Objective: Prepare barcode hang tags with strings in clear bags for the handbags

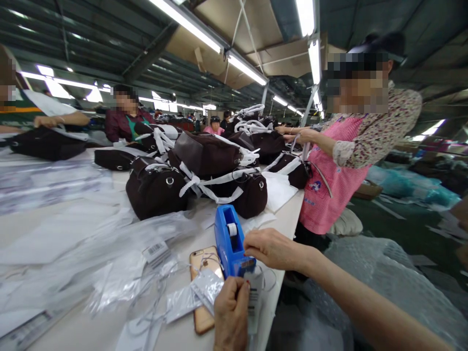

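Observation:
My left hand (231, 312) is closed in a pinch at the near table edge, on the left edge of a printed tag (255, 304) in clear plastic. Just above it, my right hand (272, 248) reaches in from the right with bent fingers pressed together. Its fingertips are against the right side of a blue tape dispenser (224, 229), and whatever they pinch is too small to make out. A white roll (232, 229) sits inside the dispenser. Left of it lies a gold phone (204, 319), partly covered by small plastic-wrapped tags (208, 287).
Dark bags (157, 190) with white-wrapped straps are piled beyond the dispenser. Clear plastic bags (120, 273) and a barcode tag (156, 251) spread over the left of the table. A co-worker in a pink apron (336, 185) handles a bag at the right edge. Bubble wrap (369, 273) lies below.

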Available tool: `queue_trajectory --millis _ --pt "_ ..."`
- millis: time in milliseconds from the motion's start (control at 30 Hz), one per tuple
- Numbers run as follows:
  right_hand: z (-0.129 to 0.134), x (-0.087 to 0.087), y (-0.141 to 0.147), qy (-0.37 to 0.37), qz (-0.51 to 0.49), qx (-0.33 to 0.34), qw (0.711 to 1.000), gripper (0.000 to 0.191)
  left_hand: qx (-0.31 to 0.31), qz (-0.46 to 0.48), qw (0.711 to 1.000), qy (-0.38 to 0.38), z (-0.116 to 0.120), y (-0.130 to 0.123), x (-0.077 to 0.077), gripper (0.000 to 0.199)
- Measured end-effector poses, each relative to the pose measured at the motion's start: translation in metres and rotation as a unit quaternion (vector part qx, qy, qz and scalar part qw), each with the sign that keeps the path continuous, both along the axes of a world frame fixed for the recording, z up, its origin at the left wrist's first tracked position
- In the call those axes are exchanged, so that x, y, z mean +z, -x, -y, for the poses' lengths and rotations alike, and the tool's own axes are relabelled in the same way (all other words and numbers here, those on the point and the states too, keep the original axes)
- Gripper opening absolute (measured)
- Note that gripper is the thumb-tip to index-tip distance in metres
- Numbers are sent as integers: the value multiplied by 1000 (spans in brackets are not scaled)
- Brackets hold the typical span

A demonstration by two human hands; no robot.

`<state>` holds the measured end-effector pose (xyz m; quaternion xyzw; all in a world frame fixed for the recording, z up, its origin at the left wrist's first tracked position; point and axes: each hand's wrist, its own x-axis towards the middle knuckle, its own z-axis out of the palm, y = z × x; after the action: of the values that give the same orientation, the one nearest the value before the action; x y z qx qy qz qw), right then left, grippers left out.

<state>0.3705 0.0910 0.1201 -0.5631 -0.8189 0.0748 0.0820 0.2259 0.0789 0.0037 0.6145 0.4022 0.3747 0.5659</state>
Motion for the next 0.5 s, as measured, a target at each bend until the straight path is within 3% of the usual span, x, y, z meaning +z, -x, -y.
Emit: queue_trajectory --millis 267,500 --pt "-12 -18 -10 56 -99 -23 993 8 10 -13 1000 -3 0 -2 1 25" --pt "-8 -37 -20 110 -238 -66 963 11 49 -23 999 0 2 -8 0 26"
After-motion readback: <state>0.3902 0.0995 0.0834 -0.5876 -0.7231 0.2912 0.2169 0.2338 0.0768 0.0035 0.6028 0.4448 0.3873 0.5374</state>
